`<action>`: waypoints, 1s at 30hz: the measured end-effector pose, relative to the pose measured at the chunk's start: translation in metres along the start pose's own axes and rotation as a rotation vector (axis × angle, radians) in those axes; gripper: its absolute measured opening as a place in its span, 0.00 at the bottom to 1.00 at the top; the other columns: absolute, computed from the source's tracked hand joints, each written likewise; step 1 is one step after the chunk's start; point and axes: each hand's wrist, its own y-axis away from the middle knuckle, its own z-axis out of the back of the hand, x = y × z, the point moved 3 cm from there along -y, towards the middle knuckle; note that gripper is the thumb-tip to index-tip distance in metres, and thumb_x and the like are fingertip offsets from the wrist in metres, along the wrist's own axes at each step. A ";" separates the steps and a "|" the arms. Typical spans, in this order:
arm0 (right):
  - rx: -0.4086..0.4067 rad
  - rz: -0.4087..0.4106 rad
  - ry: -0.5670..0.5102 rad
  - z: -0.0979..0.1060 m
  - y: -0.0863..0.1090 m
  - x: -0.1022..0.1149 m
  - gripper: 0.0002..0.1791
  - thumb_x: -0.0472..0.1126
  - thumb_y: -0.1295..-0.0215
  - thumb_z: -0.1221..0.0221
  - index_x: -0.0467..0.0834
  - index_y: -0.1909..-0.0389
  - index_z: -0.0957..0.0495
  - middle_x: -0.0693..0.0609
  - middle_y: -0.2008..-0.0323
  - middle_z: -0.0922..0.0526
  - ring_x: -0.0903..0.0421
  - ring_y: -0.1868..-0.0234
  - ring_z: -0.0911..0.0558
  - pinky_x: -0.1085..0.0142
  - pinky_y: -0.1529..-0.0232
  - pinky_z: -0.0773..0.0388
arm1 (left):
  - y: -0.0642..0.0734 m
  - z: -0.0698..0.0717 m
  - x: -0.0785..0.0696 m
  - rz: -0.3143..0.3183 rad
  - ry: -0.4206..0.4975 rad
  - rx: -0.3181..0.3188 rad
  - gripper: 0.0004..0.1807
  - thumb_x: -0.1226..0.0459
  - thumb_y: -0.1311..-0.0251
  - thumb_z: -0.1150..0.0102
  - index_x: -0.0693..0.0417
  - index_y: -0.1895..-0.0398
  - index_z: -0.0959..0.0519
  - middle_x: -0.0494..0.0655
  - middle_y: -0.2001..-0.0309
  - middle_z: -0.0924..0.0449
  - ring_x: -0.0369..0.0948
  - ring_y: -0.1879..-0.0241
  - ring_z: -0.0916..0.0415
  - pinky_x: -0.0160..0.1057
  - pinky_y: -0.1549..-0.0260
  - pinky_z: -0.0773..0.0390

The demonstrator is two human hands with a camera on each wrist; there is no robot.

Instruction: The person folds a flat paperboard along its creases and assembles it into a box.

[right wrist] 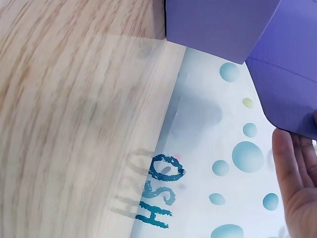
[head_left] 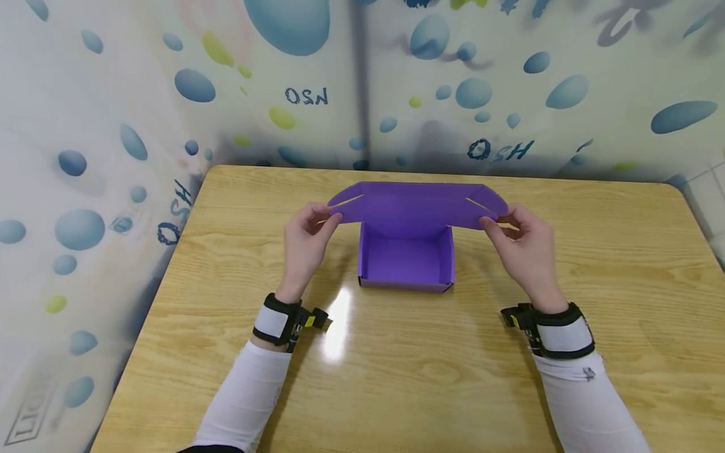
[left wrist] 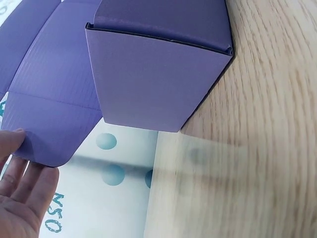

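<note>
Box (head_left: 404, 263), purple and open-topped, sat towards the far side of the table (head_left: 419, 377) in the head view, its lid (head_left: 416, 204) raised along the far edge. The left hand (head_left: 306, 242) pinched the left flap (head_left: 351, 215) and the right hand (head_left: 527, 248) pinched the right flap (head_left: 473, 217), thumbs on the near face: two narrow holds, well apart. Slits (head_left: 347, 201) parted the flaps from the lid's rounded outer strip. The wood-grained tabletop was glossy; a backdrop (head_left: 226, 126) at the far side bore blue and green drops.

In the left wrist view, the thumb lay on one face of the flap, the fingers against its other side and edge. Creases crossed the lid, and faint parallel ribs suggested corrugated card, probably light, stiff across each panel and willing to bend at the folds. The box's left panel (left wrist: 148, 79) looked flat and matt under a dark-lined, folded rim.

In the right wrist view, fingers stood behind the right flap's rounded corner; the thumb was mostly cut off. The right panel (right wrist: 213, 29) looked smooth, perhaps a little slippery. A gentle pinch nearer the creases would likely steer the lid best; hard squeezing might dent it, and tugging could tear the slits.
</note>
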 end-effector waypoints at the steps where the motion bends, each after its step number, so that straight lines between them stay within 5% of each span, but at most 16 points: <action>1: 0.000 0.004 0.003 0.000 0.000 0.000 0.06 0.30 0.39 0.37 0.32 0.62 0.20 0.51 0.65 0.17 0.64 0.61 0.18 0.81 0.62 0.24 | 0.000 0.000 -0.001 -0.001 -0.007 0.001 0.06 0.76 0.40 0.39 0.74 0.62 0.21 0.63 0.64 0.19 0.49 0.64 0.20 0.41 0.58 0.19; 11: -0.003 -0.018 0.015 0.005 0.001 0.002 0.07 0.33 0.38 0.36 0.34 0.60 0.18 0.43 0.62 0.17 0.69 0.60 0.20 0.80 0.60 0.25 | 0.000 0.001 -0.007 -0.008 -0.030 -0.008 0.07 0.75 0.40 0.39 0.74 0.61 0.20 0.62 0.63 0.18 0.43 0.63 0.20 0.45 0.57 0.19; 18: -0.017 -0.017 0.056 0.006 0.003 0.007 0.08 0.35 0.38 0.36 0.36 0.60 0.17 0.47 0.64 0.16 0.68 0.64 0.20 0.80 0.60 0.25 | 0.001 0.002 -0.006 -0.011 -0.034 0.002 0.07 0.74 0.40 0.39 0.73 0.61 0.20 0.61 0.63 0.18 0.46 0.63 0.19 0.39 0.59 0.18; 26: -0.040 0.001 0.023 0.002 0.004 0.010 0.05 0.32 0.39 0.36 0.33 0.64 0.17 0.43 0.66 0.16 0.70 0.65 0.19 0.81 0.63 0.24 | -0.002 0.001 0.022 -0.043 -0.002 0.011 0.05 0.70 0.41 0.36 0.64 0.62 0.16 0.52 0.60 0.16 0.45 0.63 0.18 0.38 0.64 0.17; 30: -0.028 0.000 -0.012 -0.002 0.006 0.015 0.06 0.31 0.39 0.36 0.32 0.63 0.17 0.41 0.64 0.16 0.69 0.64 0.19 0.81 0.66 0.24 | 0.000 -0.003 0.022 -0.058 0.018 0.035 0.06 0.67 0.41 0.34 0.62 0.63 0.16 0.48 0.61 0.16 0.42 0.61 0.18 0.39 0.67 0.17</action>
